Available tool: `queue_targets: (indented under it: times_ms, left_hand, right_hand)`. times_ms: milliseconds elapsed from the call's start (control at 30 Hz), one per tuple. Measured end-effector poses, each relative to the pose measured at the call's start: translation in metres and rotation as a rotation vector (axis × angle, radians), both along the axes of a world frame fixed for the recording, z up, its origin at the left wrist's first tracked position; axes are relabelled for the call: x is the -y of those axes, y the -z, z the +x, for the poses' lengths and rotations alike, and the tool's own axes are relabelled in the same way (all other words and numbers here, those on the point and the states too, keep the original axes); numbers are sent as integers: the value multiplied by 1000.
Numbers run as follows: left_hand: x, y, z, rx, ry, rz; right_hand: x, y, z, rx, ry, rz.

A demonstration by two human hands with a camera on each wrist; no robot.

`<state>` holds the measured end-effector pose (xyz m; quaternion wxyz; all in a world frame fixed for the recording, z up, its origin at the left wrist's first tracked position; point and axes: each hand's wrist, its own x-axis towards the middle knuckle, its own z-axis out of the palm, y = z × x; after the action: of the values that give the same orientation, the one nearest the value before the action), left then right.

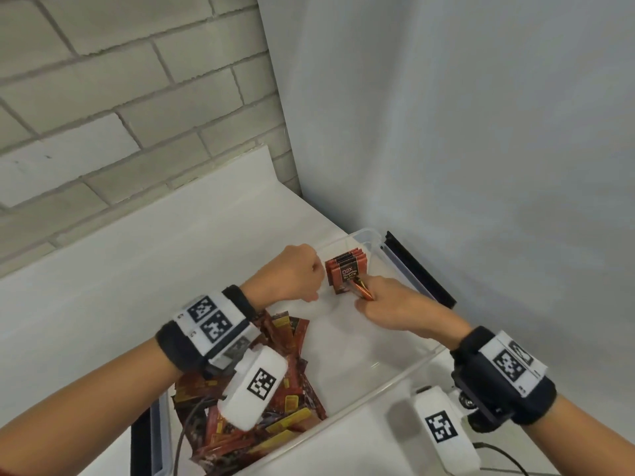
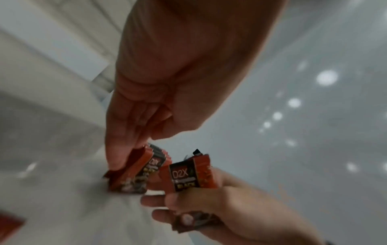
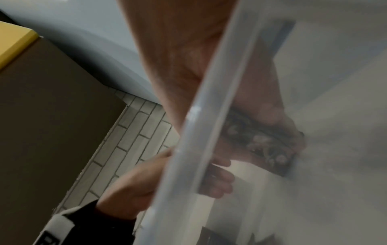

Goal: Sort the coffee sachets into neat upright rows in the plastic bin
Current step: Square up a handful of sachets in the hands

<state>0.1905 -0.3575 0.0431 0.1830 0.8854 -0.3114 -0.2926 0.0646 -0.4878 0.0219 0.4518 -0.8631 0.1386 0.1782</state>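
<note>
A short row of upright red-and-black coffee sachets [image 1: 347, 269] stands in the far corner of the clear plastic bin [image 1: 409, 365]. My left hand [image 1: 314, 283] is beside the row's left end; in the left wrist view its fingers [image 2: 119, 154] point down and press against the row [image 2: 142, 169], thumb off it. My right hand [image 1: 372, 297] pinches one coffee sachet [image 1: 362, 288] just in front of the row. The left wrist view shows that sachet [image 2: 190, 174] held upright, a small gap from the row. A loose pile of sachets [image 1: 285, 400] fills the bin's near left end.
The bin sits on a white counter [image 1: 137, 269] in a corner, with a brick wall behind and a plain wall on the right. Its bare floor [image 1: 343, 345] lies between pile and row. The bin's blurred rim [image 3: 199, 116] crosses the right wrist view.
</note>
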Motion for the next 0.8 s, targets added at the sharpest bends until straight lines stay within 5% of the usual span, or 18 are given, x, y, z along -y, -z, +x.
queue_targets:
  times_ms: [100,333,800]
  left_hand:
    - [-7,5,-4,-196,-64,46]
    - [3,30,-37,-625,-302,-280]
    - [16,28,-44,-707,-444,-408]
  right_hand:
    - [0,2,0,10,26,-1]
    - [0,2,0,54,38,-47]
    - [0,1,-4,72,48,-44]
